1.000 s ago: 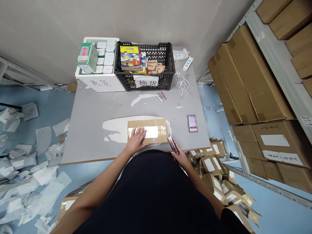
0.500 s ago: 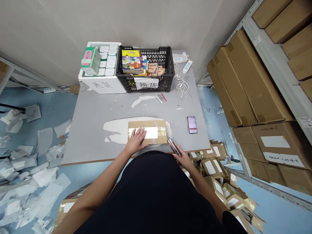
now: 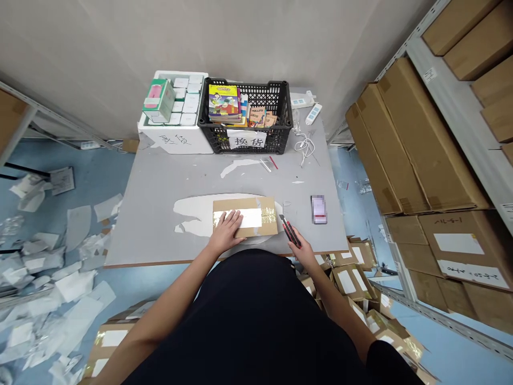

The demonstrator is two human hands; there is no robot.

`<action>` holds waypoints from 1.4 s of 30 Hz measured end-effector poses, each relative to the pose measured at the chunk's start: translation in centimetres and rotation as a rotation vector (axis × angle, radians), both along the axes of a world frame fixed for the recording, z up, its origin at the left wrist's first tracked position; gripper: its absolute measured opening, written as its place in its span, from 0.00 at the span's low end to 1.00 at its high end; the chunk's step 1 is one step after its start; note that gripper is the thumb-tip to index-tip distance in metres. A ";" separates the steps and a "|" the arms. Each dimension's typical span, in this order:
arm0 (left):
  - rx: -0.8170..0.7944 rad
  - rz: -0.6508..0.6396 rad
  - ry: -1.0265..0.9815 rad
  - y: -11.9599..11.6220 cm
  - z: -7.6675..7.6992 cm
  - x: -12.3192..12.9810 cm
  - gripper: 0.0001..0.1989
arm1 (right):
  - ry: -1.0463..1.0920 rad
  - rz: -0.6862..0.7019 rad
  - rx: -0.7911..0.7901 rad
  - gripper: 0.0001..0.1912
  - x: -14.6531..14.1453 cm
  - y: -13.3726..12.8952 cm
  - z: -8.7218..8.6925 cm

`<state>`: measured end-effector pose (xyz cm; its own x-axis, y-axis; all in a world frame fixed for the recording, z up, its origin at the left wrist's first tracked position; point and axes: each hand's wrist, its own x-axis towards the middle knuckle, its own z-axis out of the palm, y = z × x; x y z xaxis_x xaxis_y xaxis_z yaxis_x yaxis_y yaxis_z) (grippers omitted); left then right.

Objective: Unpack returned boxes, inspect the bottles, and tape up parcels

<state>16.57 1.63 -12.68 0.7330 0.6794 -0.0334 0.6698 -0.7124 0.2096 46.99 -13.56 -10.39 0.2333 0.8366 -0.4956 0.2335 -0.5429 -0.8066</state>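
A small brown cardboard box (image 3: 268, 227) with a white label and shiny tape lies on a white patch (image 3: 192, 206) of the grey table. My left hand (image 3: 227, 232) rests flat on the box's left part, fingers spread. At the right, my right hand (image 3: 301, 250) is wrapped round a red and black utility knife (image 3: 290, 233). The knife's tip points up and left, just beside the box's right end, apart from it.
A phone (image 3: 319, 209) lies right on the table (image 3: 152, 214). Behind stand a black crate (image 3: 276, 140) of books and a white foam box (image 3: 200, 143) of cartons. Shelved cartons (image 3: 404, 139) fill the right; paper scraps (image 3: 76, 283) litter the left floor.
The knife in my right hand has moved slightly up and right, away from the box's corner. My left hand stays on the box. The whole view has shifted a little.
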 end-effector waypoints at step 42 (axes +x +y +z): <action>-0.121 0.009 -0.124 0.1 -1.1 -0.5 0.44 | 0.173 0.068 -0.052 0.41 0.1 -1.7 -0.1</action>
